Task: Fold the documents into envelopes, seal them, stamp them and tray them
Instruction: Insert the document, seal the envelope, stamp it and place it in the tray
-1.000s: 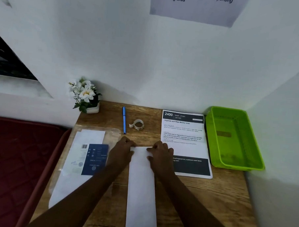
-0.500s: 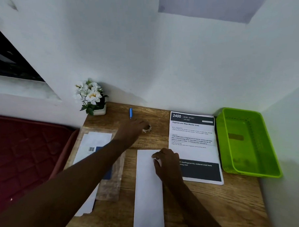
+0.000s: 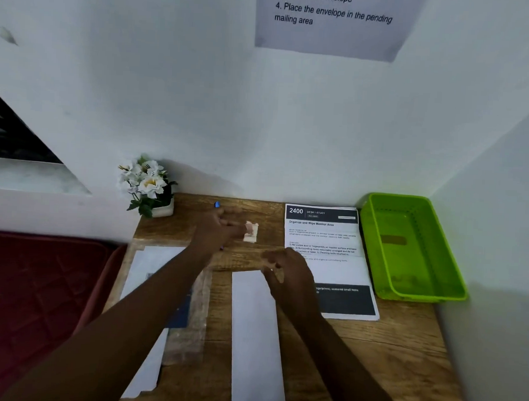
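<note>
Lying lengthwise on the wooden bench, nearest the viewer, is a long white paper envelope, its far end just under the right hand. That hand hovers over the envelope's far right corner with its fingers loosely curled; whether they touch the paper or pinch anything I cannot tell, as the hand is blurred. Left of the envelope, a stack of white sheets with a dark blue printed card lies partly under the left forearm, on a clear plastic sleeve. To the right, a white printed instruction sheet with a black header and footer lies flat, its near left part covered by the right hand. Farther back, the left hand reaches across the bench and its fingers pinch a small cream roll of tape, blurred by motion. Just beyond that hand the tip of a blue pen shows. At the far left corner stands a small white pot of white artificial flowers, against the wall. At the far right sits a bright green rectangular plastic tray, just beside the instruction sheet. A dark red mattress lies left of the bench, and a printed notice hangs on the white wall above.
</note>
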